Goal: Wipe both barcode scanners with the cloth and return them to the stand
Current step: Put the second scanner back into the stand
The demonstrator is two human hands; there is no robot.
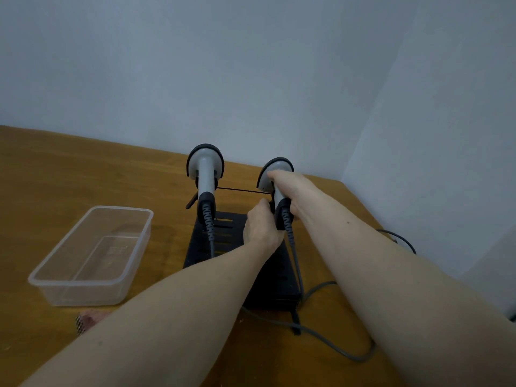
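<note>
Two grey-and-black barcode scanners stand head-up on a black stand (pixel 223 241) near the table's far edge. The left scanner (pixel 205 174) rests in its holder, untouched. My right hand (pixel 290 188) wraps over the right scanner (pixel 277 166) just below its head. My left hand (pixel 261 226) presses against the lower part of that scanner's handle from the left; its fingers curl out of sight. A small pinkish patterned cloth (pixel 88 319) lies on the table, mostly hidden under my left forearm.
A transparent plastic tub (pixel 134 247) with nothing in it sits left of the stand on the wooden table (pixel 55 177). Grey scanner cables (pixel 329 339) loop in front of and right of the stand. Walls close off the back and the right side.
</note>
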